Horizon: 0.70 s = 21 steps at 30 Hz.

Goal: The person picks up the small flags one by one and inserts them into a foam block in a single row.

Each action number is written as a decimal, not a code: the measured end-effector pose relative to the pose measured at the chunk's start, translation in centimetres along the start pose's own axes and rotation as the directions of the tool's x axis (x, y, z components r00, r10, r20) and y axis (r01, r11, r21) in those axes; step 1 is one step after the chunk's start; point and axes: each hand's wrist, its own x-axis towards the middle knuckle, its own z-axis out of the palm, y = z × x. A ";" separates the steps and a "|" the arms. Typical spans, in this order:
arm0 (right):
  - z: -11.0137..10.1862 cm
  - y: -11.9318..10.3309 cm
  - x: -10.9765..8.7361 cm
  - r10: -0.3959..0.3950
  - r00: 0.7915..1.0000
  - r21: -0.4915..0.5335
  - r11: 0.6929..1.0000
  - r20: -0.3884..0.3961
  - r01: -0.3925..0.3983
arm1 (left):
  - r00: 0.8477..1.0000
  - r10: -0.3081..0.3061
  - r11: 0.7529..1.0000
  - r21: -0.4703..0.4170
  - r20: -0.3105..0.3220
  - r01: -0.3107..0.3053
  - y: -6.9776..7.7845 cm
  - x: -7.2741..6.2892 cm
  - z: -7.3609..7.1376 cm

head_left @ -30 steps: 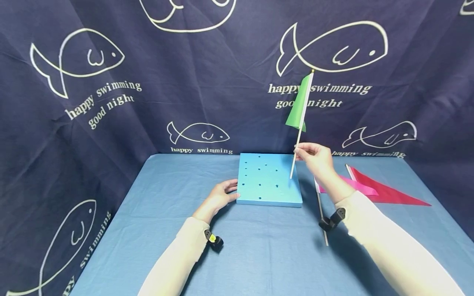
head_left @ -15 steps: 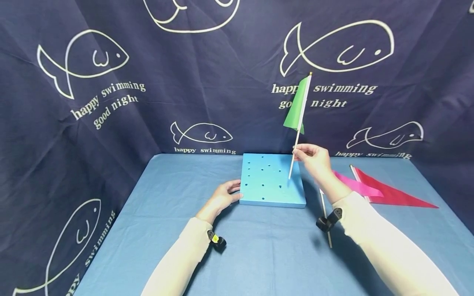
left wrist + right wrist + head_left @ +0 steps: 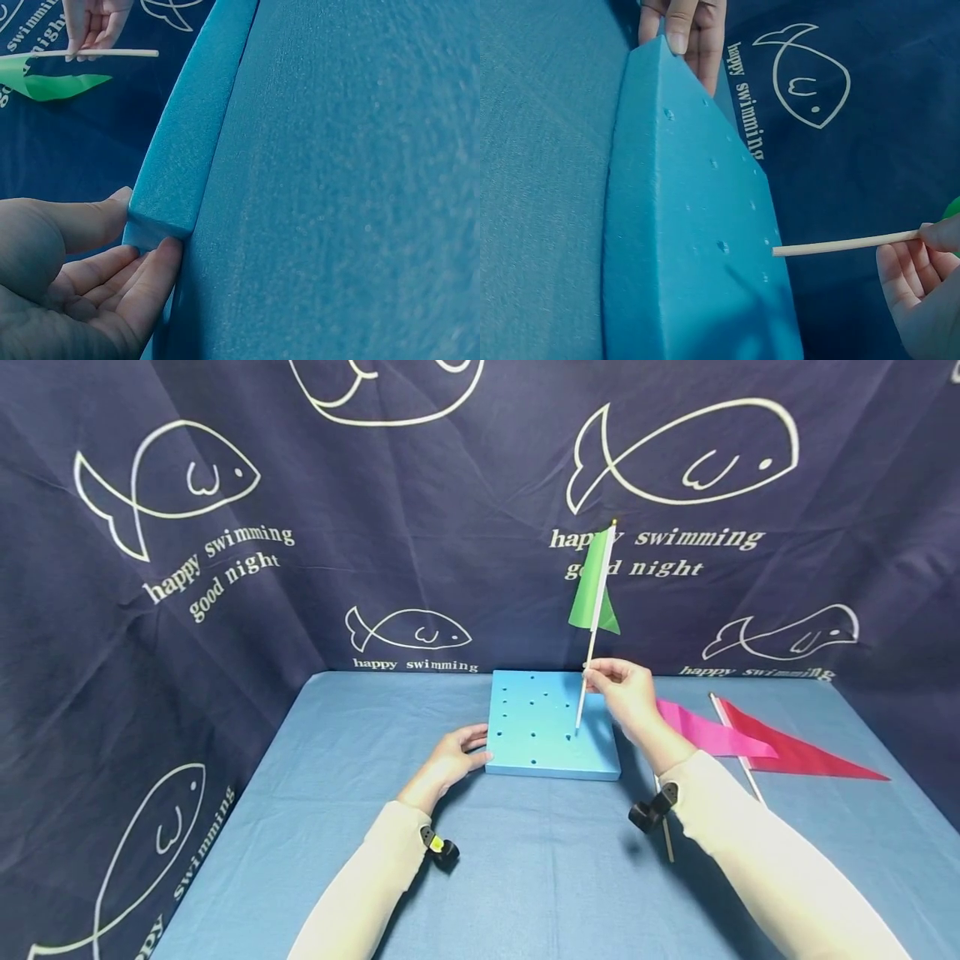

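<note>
A light blue foam board (image 3: 517, 714) with several small holes lies on the table. My left hand (image 3: 453, 756) holds its near left corner; in the left wrist view the thumb is on one face and the fingertips (image 3: 168, 259) on another. My right hand (image 3: 624, 689) pinches the wooden stick of a small green flag (image 3: 592, 581) between thumb and fingers. Upright but leaning slightly, the flag has its cloth at the top. The bare lower end of its stick (image 3: 840, 245) is over the board's right part, near a hole, and in the right wrist view it stands off the surface.
To the right, a pink flag (image 3: 712, 735) overlaps a red triangular flag (image 3: 810, 747) on the blue tablecloth (image 3: 517, 868); my right forearm covers part of their sticks. A dark blue curtain (image 3: 420, 527) with white fish drawings hangs behind the table.
My right hand has moved left and down with the green flag, bringing the stick's lower end toward a hole. The left hand stays at the board's corner. The head view has shifted slightly.
</note>
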 end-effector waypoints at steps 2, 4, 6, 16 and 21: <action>0.2 0.2 -0.1 0.006 1.000 -0.004 1.000 -0.002 -0.006 | 1.000 -0.004 1.000 -0.001 0.000 0.004 0.0 0.0 0.0; 0.4 0.4 -0.2 0.016 1.000 -0.010 1.000 0.001 -0.016 | 1.000 -0.005 1.000 0.003 0.001 0.005 0.0 -0.1 -0.1; 0.5 0.7 -0.3 0.026 1.000 -0.020 0.999 0.009 -0.026 | 1.000 -0.009 1.000 0.001 0.001 0.009 0.0 -0.1 -0.1; 0.8 1.6 -0.3 0.052 0.998 -0.069 0.996 -0.019 -0.053 | 1.000 -0.006 1.000 -0.008 0.009 0.006 -0.3 0.0 0.0; 0.8 2.0 -0.3 0.070 0.997 -0.096 0.993 -0.023 -0.072 | 1.000 -0.007 1.000 -0.002 0.002 0.007 -0.5 0.1 0.0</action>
